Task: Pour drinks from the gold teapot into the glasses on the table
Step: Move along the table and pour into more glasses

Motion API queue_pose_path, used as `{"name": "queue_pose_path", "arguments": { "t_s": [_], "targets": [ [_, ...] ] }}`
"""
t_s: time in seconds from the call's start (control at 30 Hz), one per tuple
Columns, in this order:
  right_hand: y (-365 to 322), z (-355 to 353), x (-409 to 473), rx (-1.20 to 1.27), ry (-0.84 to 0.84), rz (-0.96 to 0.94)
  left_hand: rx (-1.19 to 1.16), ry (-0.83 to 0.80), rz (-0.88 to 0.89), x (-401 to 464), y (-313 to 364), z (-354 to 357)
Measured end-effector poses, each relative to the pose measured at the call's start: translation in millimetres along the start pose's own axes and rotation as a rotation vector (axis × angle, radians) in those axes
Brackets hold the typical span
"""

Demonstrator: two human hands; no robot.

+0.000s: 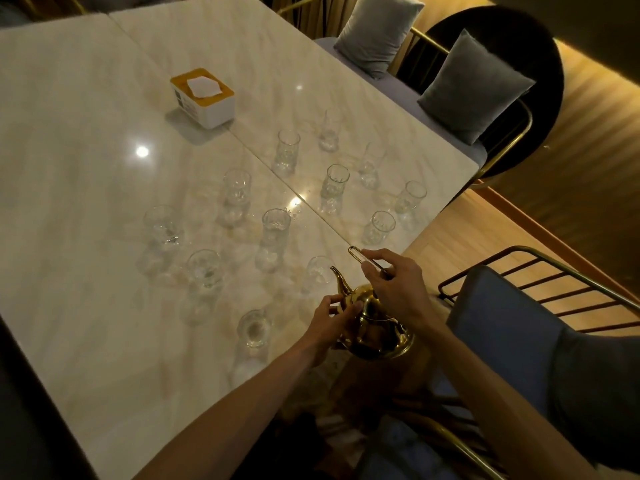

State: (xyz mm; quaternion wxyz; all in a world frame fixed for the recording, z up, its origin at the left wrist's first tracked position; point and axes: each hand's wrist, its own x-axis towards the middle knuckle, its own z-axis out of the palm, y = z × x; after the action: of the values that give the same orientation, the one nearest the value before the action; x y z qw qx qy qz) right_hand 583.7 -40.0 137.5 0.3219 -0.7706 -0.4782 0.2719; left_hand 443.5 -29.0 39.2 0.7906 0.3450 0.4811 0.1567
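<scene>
A gold teapot stands at the near right edge of the marble table. Its curved spout points at a clear glass just beyond it. My right hand grips the thin wire handle that rises above the pot. My left hand holds the pot's body below the spout, fingers curled against it. Another glass stands left of the pot, close to my left hand. Several more clear glasses, such as a tall glass, are spread over the table's middle. All look clear; their fill is hard to tell.
A white tissue box with an orange top sits further back on the table. Chairs with grey cushions line the far right side. A blue-seated chair with a gold frame stands right beside me.
</scene>
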Motion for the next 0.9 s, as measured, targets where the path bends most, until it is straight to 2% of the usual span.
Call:
{"name": "queue_pose_path", "arguments": {
  "t_s": [0.9],
  "targets": [
    [-12.9, 2.8, -0.3, -0.079, -0.061, 0.028, -0.026, -0.073, 0.007, -2.7, -9.2, -2.3]
  ]
}}
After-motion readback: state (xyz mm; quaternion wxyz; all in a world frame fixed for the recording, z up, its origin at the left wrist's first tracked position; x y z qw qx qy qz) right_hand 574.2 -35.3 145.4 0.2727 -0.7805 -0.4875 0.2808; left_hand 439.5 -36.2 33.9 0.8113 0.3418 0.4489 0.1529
